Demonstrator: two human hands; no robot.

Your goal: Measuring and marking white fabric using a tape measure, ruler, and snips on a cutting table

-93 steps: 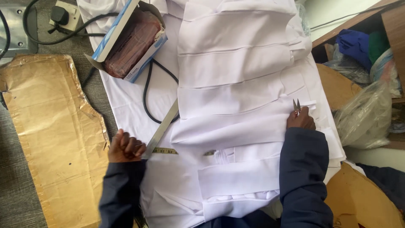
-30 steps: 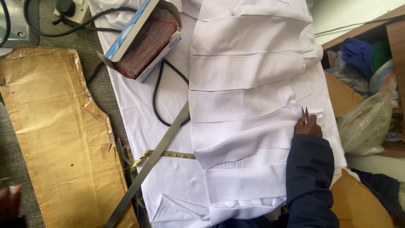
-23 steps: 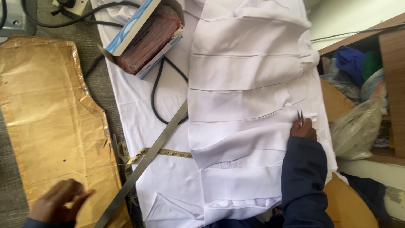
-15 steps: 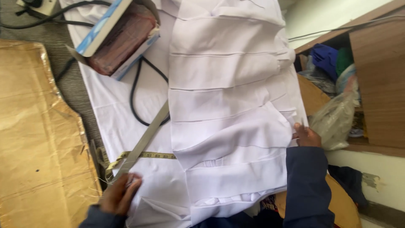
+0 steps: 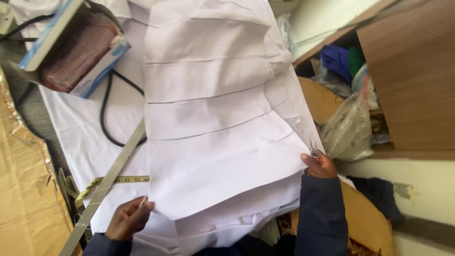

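Two hands (image 5: 128, 219) (image 5: 320, 164) grip white cloth pieces (image 5: 222, 156) below a blue-edged box (image 5: 71, 47).

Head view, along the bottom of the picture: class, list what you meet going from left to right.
Brown cardboard → metal ruler → left hand → white fabric pieces → right hand holding small snips → dark cloth by the wall.

Dark navy long sleeves cover both arms to the wrists, leaving the left hand (image 5: 127, 219) and right hand (image 5: 321, 165) bare.

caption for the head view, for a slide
Both hands, left hand and right hand, grip opposite edges of stacked white fabric pieces.
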